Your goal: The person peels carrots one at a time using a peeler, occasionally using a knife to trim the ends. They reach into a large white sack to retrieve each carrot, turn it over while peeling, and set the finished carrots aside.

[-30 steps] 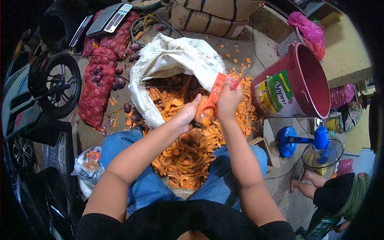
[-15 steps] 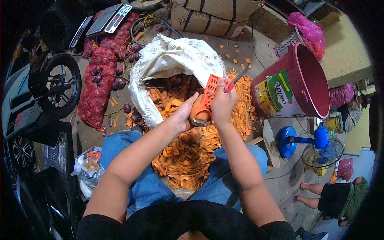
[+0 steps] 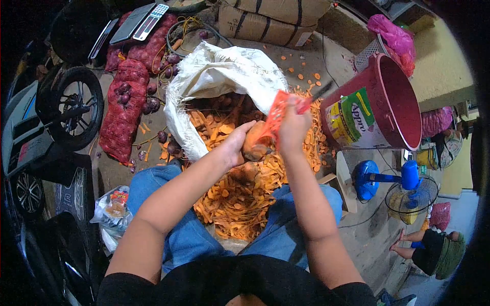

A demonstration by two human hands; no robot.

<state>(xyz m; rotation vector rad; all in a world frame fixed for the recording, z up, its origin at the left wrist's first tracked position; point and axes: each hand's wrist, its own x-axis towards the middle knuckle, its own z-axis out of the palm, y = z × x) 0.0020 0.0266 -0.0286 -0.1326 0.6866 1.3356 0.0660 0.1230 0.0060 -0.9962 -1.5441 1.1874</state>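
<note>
A thick orange root vegetable, seemingly a carrot [image 3: 255, 144], is held in my left hand [image 3: 237, 145] above a heap of orange peelings [image 3: 237, 204]. My right hand [image 3: 296, 127] grips an orange-red perforated peeler [image 3: 274, 117], blurred, against the vegetable's right side. From the same hand a dark blade with a red handle [image 3: 322, 91] sticks out to the upper right. An open white sack [image 3: 229, 71] lies just beyond both hands, with peelings and darker roots in its mouth.
A maroon bucket [image 3: 357, 86] stands at right, near a blue fan [image 3: 367, 179]. Red net sacks of onions [image 3: 125, 112] and a motorcycle wheel [image 3: 76, 109] are at left. Cardboard boxes [image 3: 270, 23] stand behind. A person [image 3: 438, 252] is at lower right.
My right hand and the peeler have shifted slightly right, and the peeler has tilted off the vegetable's near end. The person at lower right has changed posture.
</note>
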